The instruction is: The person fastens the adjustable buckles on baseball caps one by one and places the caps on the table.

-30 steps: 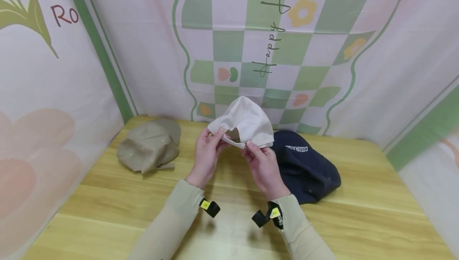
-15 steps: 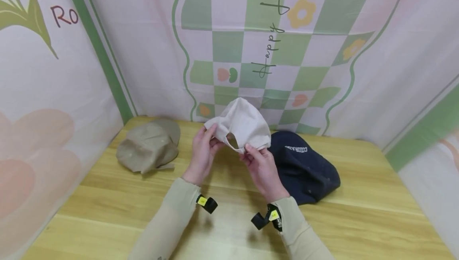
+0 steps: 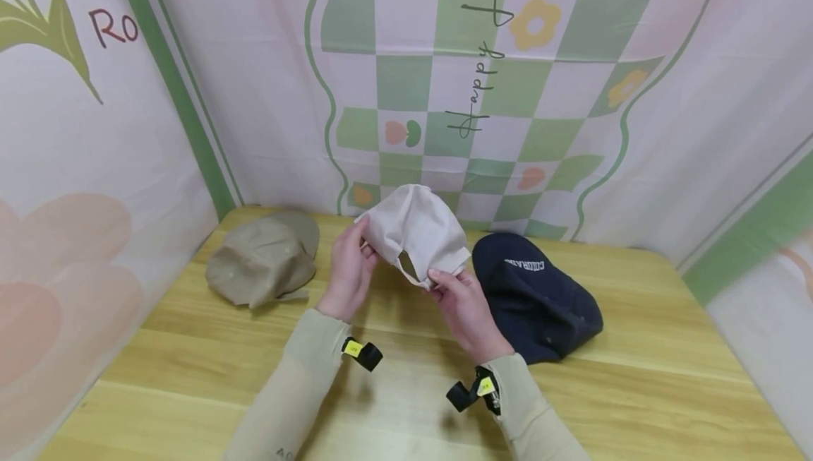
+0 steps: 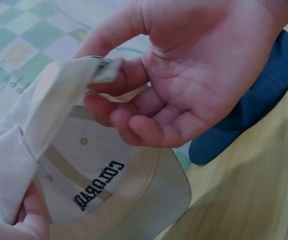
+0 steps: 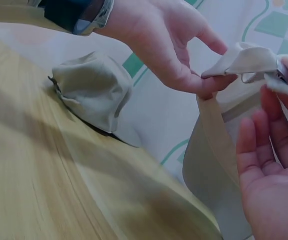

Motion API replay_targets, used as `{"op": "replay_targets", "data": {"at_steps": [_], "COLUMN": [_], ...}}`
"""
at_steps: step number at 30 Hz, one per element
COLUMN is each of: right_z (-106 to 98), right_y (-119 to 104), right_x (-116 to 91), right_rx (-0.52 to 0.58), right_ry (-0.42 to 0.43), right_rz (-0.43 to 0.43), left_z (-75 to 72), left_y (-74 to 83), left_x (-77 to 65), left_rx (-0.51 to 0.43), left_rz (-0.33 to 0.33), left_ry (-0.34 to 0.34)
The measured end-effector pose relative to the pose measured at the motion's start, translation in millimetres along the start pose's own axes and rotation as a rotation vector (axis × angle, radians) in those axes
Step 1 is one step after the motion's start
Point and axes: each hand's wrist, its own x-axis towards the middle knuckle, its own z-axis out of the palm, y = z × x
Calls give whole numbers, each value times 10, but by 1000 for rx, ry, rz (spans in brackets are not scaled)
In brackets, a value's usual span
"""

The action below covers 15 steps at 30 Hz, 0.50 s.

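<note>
An off-white baseball cap [image 3: 416,224] is held above the table, its back opening and strap toward me. My left hand [image 3: 348,263] pinches its rim at the left, thumb on the outside. At the lower right of the back opening, my right hand [image 3: 466,309] pinches the strap end between thumb and fingers. Inside the cap [image 4: 66,135], dark stitched lettering shows in the left wrist view, where my right hand [image 4: 194,75] grips the strap by its buckle. In the right wrist view, my left hand [image 5: 169,50] holds the cap's edge.
A khaki cap [image 3: 263,256] lies on the wooden table [image 3: 190,376] at left. A navy cap [image 3: 536,298] with white lettering lies right, close beside my right hand. A printed curtain [image 3: 406,80] hangs behind the table.
The off-white cap has come slightly lower and left, tilting, and its back opening looks narrower. My left hand has moved left along the rim; my right hand still holds the strap area.
</note>
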Motion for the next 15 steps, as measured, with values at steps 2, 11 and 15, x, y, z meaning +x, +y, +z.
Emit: {"op": "replay_targets", "data": {"at_steps": [2,11,15], "right_z": [3,-8,-10], "right_y": [0,9,7], "right_x": [-3,-7,-1], "right_rx": [11,57,78], "right_ry": [3,-8,28], "right_rz": [3,-17,-20], "left_z": [-12,-39,-61], "left_y": [2,0,-5], "left_x": [8,4,8], "left_rx": [-3,56,95], "left_rz": [-13,-36,-38], "left_ry": [7,34,46]}}
